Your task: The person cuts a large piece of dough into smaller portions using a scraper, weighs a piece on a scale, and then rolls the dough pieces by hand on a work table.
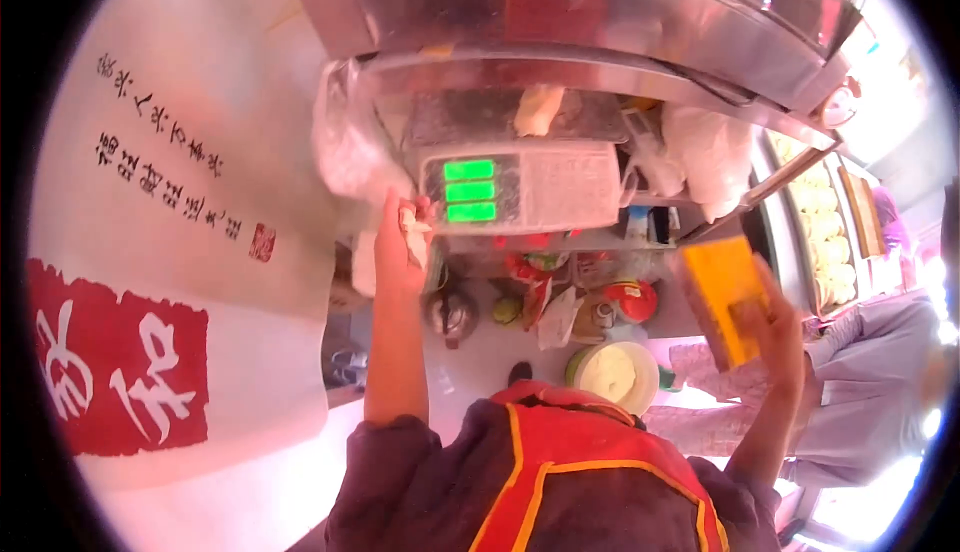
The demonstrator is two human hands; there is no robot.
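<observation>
Orange packet (722,297): flat, rectangular, held in air at right, below shelf edge, well apart from weighing scale (520,190). Long axis near upright in view, top end leaning left towards scale.

Right hand (782,337): fingers curled round packet's lower right edge, firm grasp.

Left hand (398,252): raised at scale's left edge, fingertips pinched on white scrap (412,222); contact with scale not determinable.

Scale display: three green-lit panels. White tub (612,372) with pale contents below scale, among mixed goods. Another person's pale sleeve (870,352) at right.
</observation>
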